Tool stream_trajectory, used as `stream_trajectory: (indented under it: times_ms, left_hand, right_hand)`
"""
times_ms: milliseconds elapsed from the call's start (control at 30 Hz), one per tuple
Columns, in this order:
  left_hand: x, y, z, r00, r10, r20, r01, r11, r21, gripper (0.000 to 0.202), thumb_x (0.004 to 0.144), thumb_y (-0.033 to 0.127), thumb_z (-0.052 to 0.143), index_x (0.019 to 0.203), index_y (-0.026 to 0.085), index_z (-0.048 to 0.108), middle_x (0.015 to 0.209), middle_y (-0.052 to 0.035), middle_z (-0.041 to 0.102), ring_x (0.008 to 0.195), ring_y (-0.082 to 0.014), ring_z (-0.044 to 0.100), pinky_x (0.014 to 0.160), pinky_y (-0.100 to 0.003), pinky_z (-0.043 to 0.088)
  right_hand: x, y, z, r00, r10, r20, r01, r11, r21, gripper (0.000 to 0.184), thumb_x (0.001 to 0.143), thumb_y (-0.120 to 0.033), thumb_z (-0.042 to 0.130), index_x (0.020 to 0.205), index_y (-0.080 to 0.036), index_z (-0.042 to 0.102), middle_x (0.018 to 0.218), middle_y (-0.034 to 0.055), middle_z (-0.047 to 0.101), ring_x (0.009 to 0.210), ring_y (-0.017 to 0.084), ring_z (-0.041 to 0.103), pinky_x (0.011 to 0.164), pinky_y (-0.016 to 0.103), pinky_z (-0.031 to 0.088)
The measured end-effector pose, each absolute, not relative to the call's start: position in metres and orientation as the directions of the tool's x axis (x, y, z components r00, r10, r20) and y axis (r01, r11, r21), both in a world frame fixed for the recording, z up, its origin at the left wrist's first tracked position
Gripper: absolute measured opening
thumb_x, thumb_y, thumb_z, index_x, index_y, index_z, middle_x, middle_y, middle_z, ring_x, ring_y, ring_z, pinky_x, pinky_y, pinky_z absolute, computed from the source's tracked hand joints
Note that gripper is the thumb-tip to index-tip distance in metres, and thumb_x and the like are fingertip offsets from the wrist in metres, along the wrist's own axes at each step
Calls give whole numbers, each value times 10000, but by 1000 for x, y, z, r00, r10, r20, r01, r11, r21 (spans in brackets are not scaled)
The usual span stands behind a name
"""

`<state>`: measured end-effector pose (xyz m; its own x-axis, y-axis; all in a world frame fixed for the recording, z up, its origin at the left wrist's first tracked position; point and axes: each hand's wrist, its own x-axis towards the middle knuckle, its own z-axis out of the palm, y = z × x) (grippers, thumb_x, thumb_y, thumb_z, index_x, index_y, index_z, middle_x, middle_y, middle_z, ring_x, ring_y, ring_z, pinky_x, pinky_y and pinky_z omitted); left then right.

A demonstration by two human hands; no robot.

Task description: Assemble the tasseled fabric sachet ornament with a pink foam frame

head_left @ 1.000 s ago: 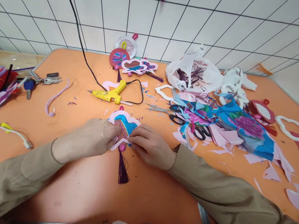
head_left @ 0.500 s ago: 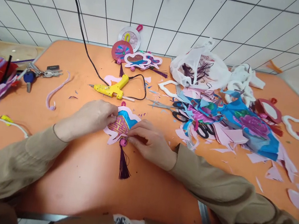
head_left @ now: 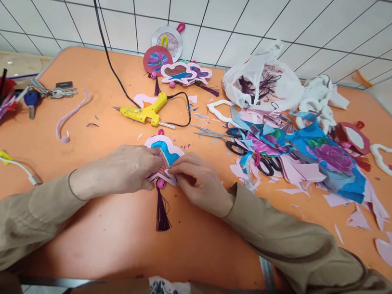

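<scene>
Flat on the orange table lies a tasselled ornament [head_left: 168,152], with a wavy pink paper border, blue and patterned fabric in its centre and a pink loop on top. A pink bead and a dark purple tassel [head_left: 162,213] hang from its lower edge toward me. My left hand [head_left: 122,168] is closed over its left side, the fingers covering part of the patterned fabric. Along the right edge, my right hand [head_left: 200,179] pinches the ornament between thumb and fingers. Just beyond lies a yellow glue gun [head_left: 146,112], its nozzle pointing left.
Scissors [head_left: 215,134] lie right of the glue gun, beside a heap of fabric and pink paper scraps [head_left: 301,174]. Behind are a white plastic bag [head_left: 263,86] and several finished-looking ornaments [head_left: 158,60]. Keys [head_left: 32,100] and a pink pipe cleaner [head_left: 65,119] lie left.
My left hand has moved right and slightly down, now covering more of the patterned fabric. My right hand stays at the right edge. The view has shifted slightly.
</scene>
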<state>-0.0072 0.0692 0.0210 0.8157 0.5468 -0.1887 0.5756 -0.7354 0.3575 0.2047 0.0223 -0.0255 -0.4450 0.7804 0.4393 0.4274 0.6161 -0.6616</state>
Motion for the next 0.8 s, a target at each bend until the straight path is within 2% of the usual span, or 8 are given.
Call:
stream_trajectory:
  times_ms: [267,433,533,700,800]
  left_hand:
    - [-7,71,21,805,557,-202,590,-719,369,111,778,225,632,875,219,578,936,11,640,719,-148,557,553,-268,312]
    - [-4,70,24,812,556,-178,573,-700,426,20,838,233,599,857,235,602,935,27,666,744,-143,586,566,-256,325]
    - [-3,70,25,806,564,-180,578,-681,450,66,877,227,552,862,233,616,967,19,684,779,-147,607,590,-256,349]
    - [1,70,21,780,594,-194,618,-688,380,104,891,252,528,861,214,621,942,-14,686,770,-171,607,586,-276,350]
    - [3,69,17,734,638,-231,677,-665,315,138,891,285,526,838,203,622,906,-32,692,748,-184,603,567,-285,333]
  right_hand:
    - [212,26,-28,-373,778,506,502,627,-595,253,805,-11,473,852,-185,650,848,68,692,832,191,634,746,362,542]
    - [214,27,-30,-275,817,506,548,566,-616,284,829,-36,495,1007,-195,650,979,80,703,928,195,655,830,374,540]
    - [214,27,-29,-245,805,540,533,577,-618,280,833,-55,514,1031,-207,643,986,72,705,950,193,655,858,372,532]
    - [215,27,-28,-402,742,536,490,669,-559,230,803,-76,569,987,-187,649,943,76,701,929,211,643,834,391,525]
    - [215,29,-30,-453,719,527,477,695,-538,246,793,-34,539,949,-187,651,954,73,703,929,214,630,838,409,516]
